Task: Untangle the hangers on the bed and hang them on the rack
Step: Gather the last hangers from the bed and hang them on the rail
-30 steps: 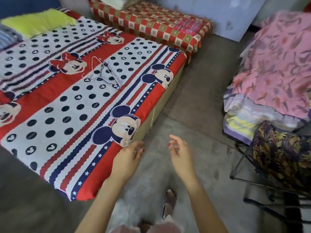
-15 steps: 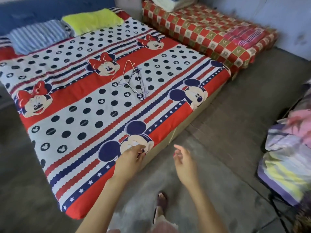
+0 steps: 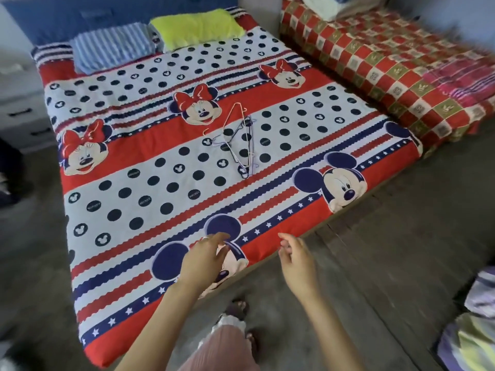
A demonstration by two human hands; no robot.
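A tangled cluster of thin wire hangers (image 3: 239,140) lies near the middle of the cartoon-mouse-printed red, white and navy bed (image 3: 128,188), well apart from both hands. The left hand (image 3: 205,259) hovers over the bed's near edge with fingers loosely extended, holding nothing. The right hand (image 3: 296,259) hangs just off the edge, fingers relaxed and slightly curled, empty.

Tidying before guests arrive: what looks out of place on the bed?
The hangers lie in a tangled heap mid-bed, wires crossed and interlocked. Neither hand touches them.
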